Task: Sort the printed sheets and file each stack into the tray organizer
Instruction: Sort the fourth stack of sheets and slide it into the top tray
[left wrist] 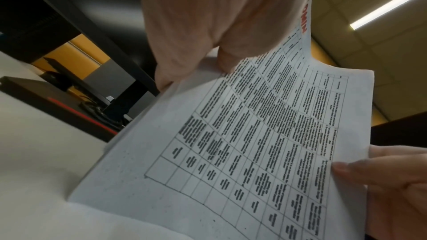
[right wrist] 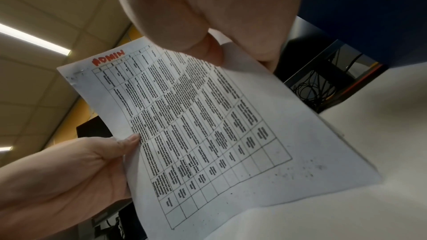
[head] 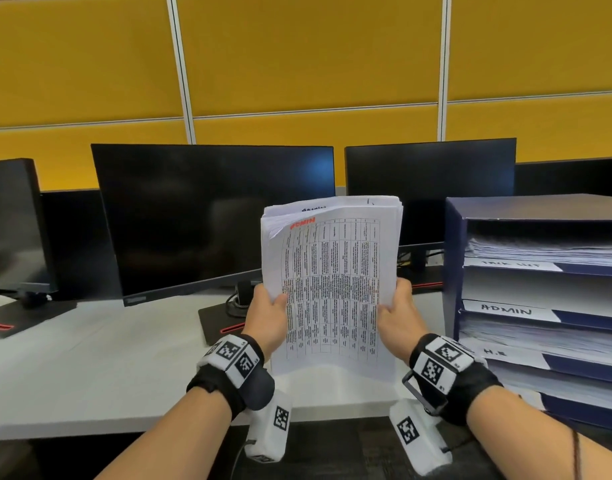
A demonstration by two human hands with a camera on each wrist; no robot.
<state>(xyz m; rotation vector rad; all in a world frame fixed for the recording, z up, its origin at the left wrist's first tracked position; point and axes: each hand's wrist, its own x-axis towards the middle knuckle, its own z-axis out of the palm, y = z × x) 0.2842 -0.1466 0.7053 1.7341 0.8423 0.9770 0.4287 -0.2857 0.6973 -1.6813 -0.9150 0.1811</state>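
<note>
A stack of printed sheets (head: pixel 332 282) stands upright on the white desk (head: pixel 89 368), its bottom edge on the desk top. The front sheet carries a table and a red "ADMIN" stamp (head: pixel 302 223). My left hand (head: pixel 268 313) grips the stack's left edge with the thumb in front. My right hand (head: pixel 396 311) grips the right edge the same way. The stack of sheets (left wrist: pixel 254 143) and the red stamp (right wrist: pixel 108 58) also show in the wrist views. The dark blue tray organizer (head: pixel 540 306) stands at the right with labelled shelves, one reading "ADMIN" (head: pixel 505 310).
Two dark monitors (head: pixel 214 216) (head: pixel 431 188) stand behind the stack, with a third (head: pixel 13 223) at the far left. Monitor bases and cables (head: pixel 238 303) lie behind my hands. Yellow partition panels (head: pixel 297 57) back the desk. Paper fills several organizer shelves.
</note>
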